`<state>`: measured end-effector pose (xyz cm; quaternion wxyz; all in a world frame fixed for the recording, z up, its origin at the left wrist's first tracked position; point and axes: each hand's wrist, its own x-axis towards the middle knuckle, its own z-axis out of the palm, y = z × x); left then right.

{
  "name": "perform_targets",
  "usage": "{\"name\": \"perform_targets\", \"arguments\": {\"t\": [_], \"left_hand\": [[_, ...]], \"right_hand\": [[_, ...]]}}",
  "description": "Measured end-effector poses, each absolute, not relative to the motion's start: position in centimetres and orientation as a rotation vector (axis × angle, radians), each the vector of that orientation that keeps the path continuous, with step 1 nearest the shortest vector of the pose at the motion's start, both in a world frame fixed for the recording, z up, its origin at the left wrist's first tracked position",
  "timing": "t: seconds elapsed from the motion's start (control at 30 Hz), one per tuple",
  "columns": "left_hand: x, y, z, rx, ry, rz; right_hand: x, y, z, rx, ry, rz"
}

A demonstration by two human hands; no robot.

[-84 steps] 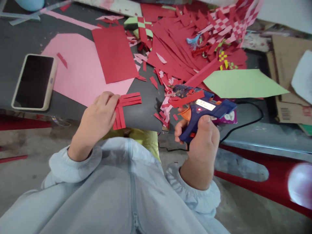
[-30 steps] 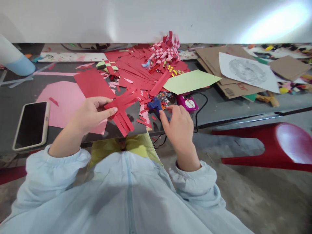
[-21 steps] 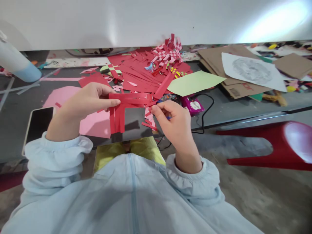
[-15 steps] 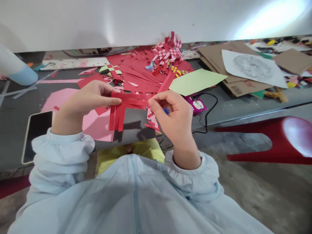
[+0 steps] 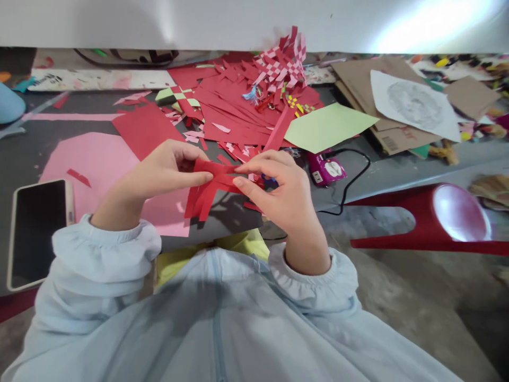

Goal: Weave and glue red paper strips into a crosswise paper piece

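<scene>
Since half a second ago both hands have dropped lower and closer together, and the view has tipped down so less wall shows. Left hand [image 5: 159,172] pinches the left end of the red strips [image 5: 209,185], thumb over, fingers under; right hand [image 5: 284,193] pinches the right end between thumb and forefinger, other fingers curled. Strips are held in the air just above the table's near edge, several loose ends hanging down toward the lap. Table [image 5: 55,132] is dark grey, set against a pale wall; floor is bare concrete, with a red stool [image 5: 421,225] at right. Phone [image 5: 35,233] lies face up at left, beside a pink sheet [image 5: 95,164]. Behind the hands, a heap of red paper [image 5: 234,106] with a red-and-white woven piece [image 5: 284,61] on top, a green sheet [image 5: 326,124] to its right, then cardboard [image 5: 358,79] under a drawing [image 5: 413,103]. Magenta box [image 5: 326,168] sits near the right hand, a black cord running off it. No containers that can be made out.
</scene>
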<state>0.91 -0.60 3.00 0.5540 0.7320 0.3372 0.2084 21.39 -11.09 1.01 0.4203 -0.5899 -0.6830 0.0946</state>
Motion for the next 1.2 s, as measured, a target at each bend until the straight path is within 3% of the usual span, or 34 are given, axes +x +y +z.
{"name": "perform_targets", "arguments": {"t": [0.3, 1.2], "left_hand": [[1.6, -1.8, 1.9, 1.580, 0.740, 0.654], [2.9, -2.6, -0.7, 1.351, 0.755, 0.645]], "right_hand": [[21.8, -11.6, 1.2, -1.410, -1.553, 0.519], [21.2, -10.9, 1.2, -1.490, -1.273, 0.633]]}}
